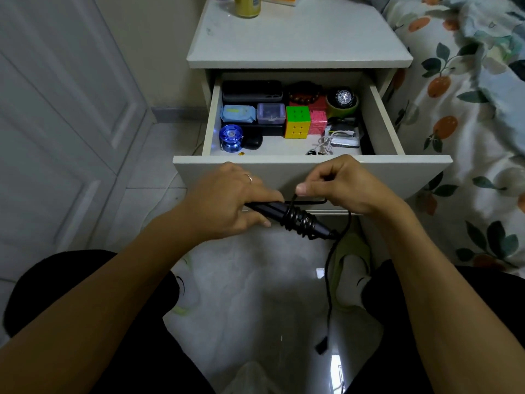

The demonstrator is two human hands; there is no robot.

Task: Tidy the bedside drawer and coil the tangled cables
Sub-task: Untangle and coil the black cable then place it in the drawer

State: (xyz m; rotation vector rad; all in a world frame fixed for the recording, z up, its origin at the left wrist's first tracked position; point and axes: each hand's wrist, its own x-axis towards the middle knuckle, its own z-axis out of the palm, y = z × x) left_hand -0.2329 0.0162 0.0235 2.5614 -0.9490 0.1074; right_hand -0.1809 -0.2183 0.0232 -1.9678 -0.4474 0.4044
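In front of the open white bedside drawer, just below its front panel, we hold a slim black stick-shaped device with its own thin black cable partly wound round it. The device's long axis runs from upper left to lower right, slanting down toward our right knee. Our left hand is curled round its upper-left end, fingers laid along the body, so that end is fixed. Our right hand sits just above and to the right of the windings, pinching the cable between thumb and curled fingers; a short loop rises from the coils to that pinch.

The turns already made are bunched round the middle of the device, right of the left hand's fingertips. From the lower-right tip the loose cable drops away between our knees toward the pale glossy floor, ending in a small black plug that hangs free. So the slack lies below and to the right, on the right hand's side, and we judge that hand is the one to carry the next turn round the axis while the left keeps the device steady.

Inside the drawer a tangled white cable lies near the front right, beside a bright multicoloured puzzle cube and a round blue yo-yo; we take it to be not yet coiled.
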